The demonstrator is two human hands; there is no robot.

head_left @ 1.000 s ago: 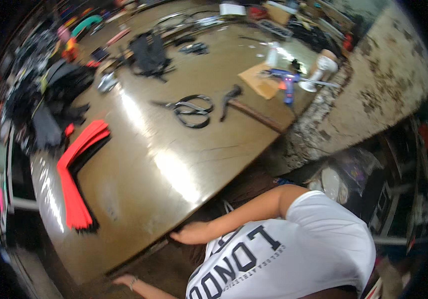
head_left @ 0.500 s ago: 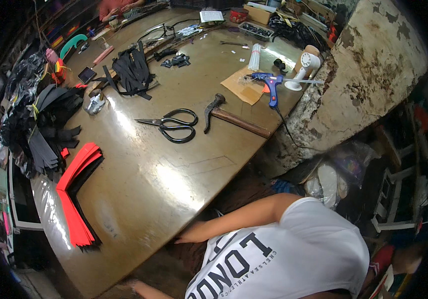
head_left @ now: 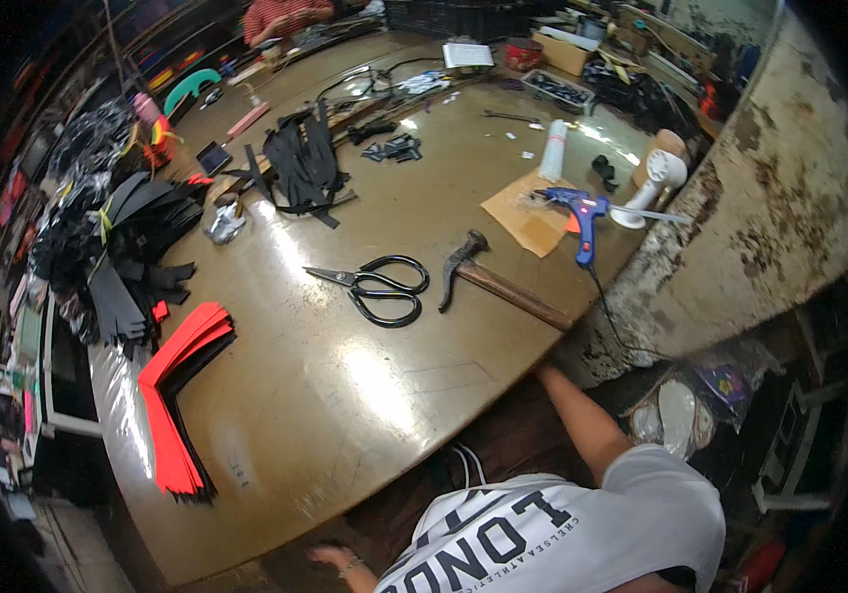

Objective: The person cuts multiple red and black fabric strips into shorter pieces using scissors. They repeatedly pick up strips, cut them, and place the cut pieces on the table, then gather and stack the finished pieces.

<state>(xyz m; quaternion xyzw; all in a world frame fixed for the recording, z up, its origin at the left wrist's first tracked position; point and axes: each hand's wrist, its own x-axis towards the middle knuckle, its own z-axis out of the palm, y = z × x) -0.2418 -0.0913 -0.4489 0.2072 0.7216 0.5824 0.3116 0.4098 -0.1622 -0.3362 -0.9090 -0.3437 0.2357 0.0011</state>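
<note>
My left hand (head_left: 333, 557) is low beside the table's near edge, small and dim, its fingers too unclear to read; I see nothing in it. My right forearm (head_left: 582, 420) reaches forward to the table's edge, and the hand beyond the wrist is hidden beneath the tabletop. On the brown table (head_left: 276, 395) lie black-handled scissors (head_left: 389, 290), and right of them a claw hammer (head_left: 503, 285) with a wooden handle. A stack of folded red and black strips (head_left: 172, 395) rests at the left.
A blue glue gun (head_left: 584, 217) lies by brown cardboard (head_left: 528, 212) and a white fan (head_left: 653, 188). Black strips (head_left: 302, 163) are heaped at the back left. A rough wall (head_left: 740, 227) bounds the right. Across the table sits a person in red (head_left: 286, 20).
My right arm has swung from the near middle edge to the right, its hand passing under the tabletop. My left hand has shifted right. The view has turned slightly; the table things lie unmoved.
</note>
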